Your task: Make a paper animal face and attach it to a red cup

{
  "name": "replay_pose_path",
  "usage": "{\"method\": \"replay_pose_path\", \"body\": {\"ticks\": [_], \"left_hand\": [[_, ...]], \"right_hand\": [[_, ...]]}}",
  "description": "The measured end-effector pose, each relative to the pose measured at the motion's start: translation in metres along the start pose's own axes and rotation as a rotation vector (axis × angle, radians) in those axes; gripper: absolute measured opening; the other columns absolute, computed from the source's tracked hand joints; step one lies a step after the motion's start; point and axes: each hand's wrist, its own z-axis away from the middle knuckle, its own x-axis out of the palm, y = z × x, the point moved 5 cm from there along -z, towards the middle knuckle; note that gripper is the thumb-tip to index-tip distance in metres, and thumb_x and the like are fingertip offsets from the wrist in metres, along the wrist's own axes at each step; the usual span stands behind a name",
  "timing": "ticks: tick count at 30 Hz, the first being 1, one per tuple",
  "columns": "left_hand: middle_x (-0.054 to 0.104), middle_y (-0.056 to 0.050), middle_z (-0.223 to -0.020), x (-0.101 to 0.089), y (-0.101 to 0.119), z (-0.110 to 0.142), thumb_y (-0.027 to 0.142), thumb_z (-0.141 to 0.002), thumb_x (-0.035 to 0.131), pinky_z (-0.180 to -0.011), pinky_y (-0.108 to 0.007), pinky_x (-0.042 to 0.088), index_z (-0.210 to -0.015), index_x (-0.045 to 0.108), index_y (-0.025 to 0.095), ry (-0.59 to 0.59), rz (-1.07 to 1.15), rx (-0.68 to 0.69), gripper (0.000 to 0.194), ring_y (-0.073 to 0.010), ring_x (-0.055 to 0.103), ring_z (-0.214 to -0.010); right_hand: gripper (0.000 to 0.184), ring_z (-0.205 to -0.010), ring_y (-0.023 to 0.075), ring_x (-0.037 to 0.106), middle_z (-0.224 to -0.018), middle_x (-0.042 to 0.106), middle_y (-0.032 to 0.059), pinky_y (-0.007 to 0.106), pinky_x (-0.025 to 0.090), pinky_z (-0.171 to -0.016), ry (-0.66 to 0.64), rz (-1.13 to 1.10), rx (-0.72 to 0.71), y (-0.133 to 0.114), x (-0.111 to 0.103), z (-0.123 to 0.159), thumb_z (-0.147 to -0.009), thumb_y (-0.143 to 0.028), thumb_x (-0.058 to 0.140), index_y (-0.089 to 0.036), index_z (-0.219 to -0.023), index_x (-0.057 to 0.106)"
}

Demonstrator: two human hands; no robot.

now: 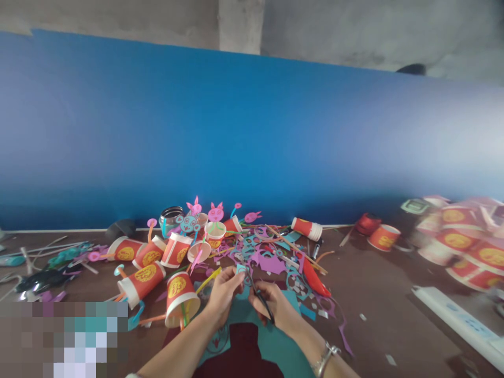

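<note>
In the middle of the head view, my left hand (225,292) pinches a small piece of light blue paper (241,269). My right hand (273,305) grips scissors with black handles (268,308), and their blades point up and left at that paper. Beneath both hands lies a teal sheet (289,336), with a dark area in front of it. A drawn animal face (218,340) shows on paper under my left forearm. Purple paper scraps (268,261) and blue cut-outs are heaped just beyond my fingers.
Several red paper cups (146,278) lie at the left, some with straws and paper faces (216,212). A red pouch-like item (315,277) rests right of the scraps. Stacked cups (452,239) and a white power strip (452,315) are farther right. A blue panel (252,131) stands behind.
</note>
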Motion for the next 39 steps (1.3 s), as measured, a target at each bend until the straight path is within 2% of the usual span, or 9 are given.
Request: {"method": "replay_pose_path", "body": {"ticks": [5, 13, 19, 25, 39], "left_hand": [[0.046, 0.006, -0.044, 0.0022, 0.0000, 0.0008, 0.036, -0.059, 0.074, -0.047, -0.019, 0.026, -0.054, 0.050, 0.016, -0.048, 0.006, -0.032, 0.032, -0.0054, 0.036, -0.044], [0.047, 0.006, -0.042, 0.0004, -0.0036, -0.0023, 0.037, -0.060, 0.074, -0.045, -0.019, 0.027, -0.056, 0.050, 0.016, -0.050, 0.010, -0.011, 0.032, -0.0051, 0.037, -0.041], [0.061, 0.002, -0.055, 0.0020, -0.0057, 0.0006, 0.039, -0.060, 0.074, -0.051, -0.020, 0.037, -0.066, 0.054, 0.016, -0.055, 0.053, -0.060, 0.031, -0.0099, 0.053, -0.050], [0.057, 0.004, -0.050, 0.0038, -0.0019, 0.0022, 0.035, -0.059, 0.076, -0.049, -0.019, 0.037, -0.060, 0.052, 0.016, -0.063, 0.065, -0.060, 0.031, -0.0075, 0.050, -0.046], [0.056, 0.004, -0.049, 0.0010, -0.0027, 0.0008, 0.035, -0.060, 0.076, -0.048, -0.018, 0.034, -0.061, 0.052, 0.016, -0.037, 0.082, -0.048, 0.031, -0.0066, 0.047, -0.045]], "right_hand": [[0.022, -0.036, 0.0073, 0.043, -0.042, 0.047, -0.0068, 0.016, 0.032, -0.035, 0.006, -0.028, -0.006, -0.0007, 0.0008, -0.0004, -0.072, -0.036, 0.061, -0.016, -0.070, 0.052], [0.023, -0.035, 0.0066, 0.040, -0.042, 0.044, -0.0082, 0.017, 0.030, -0.034, -0.002, -0.003, 0.004, 0.0004, -0.0010, -0.0008, -0.073, -0.038, 0.060, -0.017, -0.071, 0.050], [0.028, -0.035, 0.0064, 0.040, -0.042, 0.044, -0.0082, 0.016, 0.031, -0.035, 0.008, 0.002, 0.021, 0.0029, -0.0013, -0.0001, -0.073, -0.042, 0.061, -0.018, -0.069, 0.048], [0.023, -0.036, 0.0074, 0.043, -0.042, 0.048, -0.0065, 0.017, 0.033, -0.036, 0.003, 0.020, 0.021, 0.0046, -0.0010, -0.0011, -0.074, -0.037, 0.059, -0.017, -0.070, 0.051], [0.028, -0.036, 0.0064, 0.040, -0.043, 0.043, -0.0087, 0.017, 0.033, -0.036, 0.001, 0.022, -0.006, -0.0008, -0.0011, 0.0004, -0.072, -0.042, 0.063, -0.017, -0.070, 0.049]]}}
